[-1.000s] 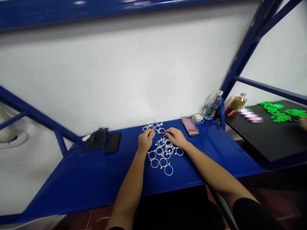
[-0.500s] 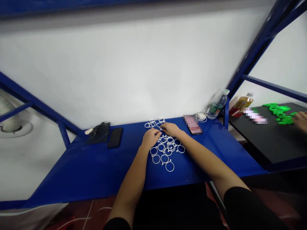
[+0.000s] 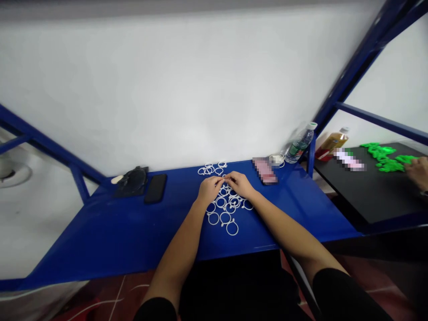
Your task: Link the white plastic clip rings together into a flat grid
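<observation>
My left hand (image 3: pixel 210 189) and my right hand (image 3: pixel 239 184) meet fingertip to fingertip over the blue table (image 3: pixel 133 236). Both are closed in a pinch on one white ring, of which only a small part shows between the fingers. Below them lies a loose pile of several white rings (image 3: pixel 232 228), thin and round, each with a small knob on its edge; the hands cover some of these. Just beyond my fingertips, near the wall, sits a smaller group of white rings (image 3: pixel 209 169).
Left on the table lie a black phone (image 3: pixel 155 188) and a dark plastic bag (image 3: pixel 135 180). A pink phone (image 3: pixel 265 170), a white cable (image 3: pixel 277 160) and a water bottle (image 3: pixel 298 145) stand right. Another person's hand (image 3: pixel 418 171) touches green pieces (image 3: pixel 391 165) on a black table (image 3: pixel 364 196).
My fingertips have come together; the right hand has drawn back slightly from the ring group near the wall. The view has shifted a little. The other person's hand has moved further into view.
</observation>
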`<state>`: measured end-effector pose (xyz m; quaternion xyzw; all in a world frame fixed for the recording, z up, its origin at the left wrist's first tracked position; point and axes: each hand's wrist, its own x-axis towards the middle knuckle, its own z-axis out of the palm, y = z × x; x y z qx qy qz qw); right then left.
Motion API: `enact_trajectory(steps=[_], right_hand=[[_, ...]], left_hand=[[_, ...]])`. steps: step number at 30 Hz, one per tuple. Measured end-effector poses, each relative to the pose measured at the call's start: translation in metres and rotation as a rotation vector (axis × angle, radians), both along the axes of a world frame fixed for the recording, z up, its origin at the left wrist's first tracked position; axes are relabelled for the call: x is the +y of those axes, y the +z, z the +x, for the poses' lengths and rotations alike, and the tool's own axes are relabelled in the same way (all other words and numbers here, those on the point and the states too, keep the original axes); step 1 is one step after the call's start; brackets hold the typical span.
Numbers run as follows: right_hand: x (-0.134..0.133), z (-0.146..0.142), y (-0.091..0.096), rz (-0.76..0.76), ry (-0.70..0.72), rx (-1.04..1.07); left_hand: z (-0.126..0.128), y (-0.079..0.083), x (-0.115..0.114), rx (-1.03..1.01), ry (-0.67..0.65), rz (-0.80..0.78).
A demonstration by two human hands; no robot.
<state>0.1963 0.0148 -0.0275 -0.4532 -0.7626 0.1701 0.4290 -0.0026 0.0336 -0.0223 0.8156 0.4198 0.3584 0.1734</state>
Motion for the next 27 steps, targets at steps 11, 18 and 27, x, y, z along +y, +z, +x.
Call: enact_trajectory(steps=[11, 18, 27], right_hand=[[-0.006, -0.007, -0.001, -0.048, -0.069, 0.187], [0.01, 0.001, 0.001, -0.07, -0.061, 0.171], [0.071, 0.001, -0.001, -0.145, -0.138, -0.453]], left_hand=[[-0.001, 0.008, -0.002, -0.058, -0.07, 0.02], [-0.01, 0.007, 0.006, 0.006, -0.087, 0.02], [-0.023, -0.001, 0.012, 0.146, -0.107, -0.134]])
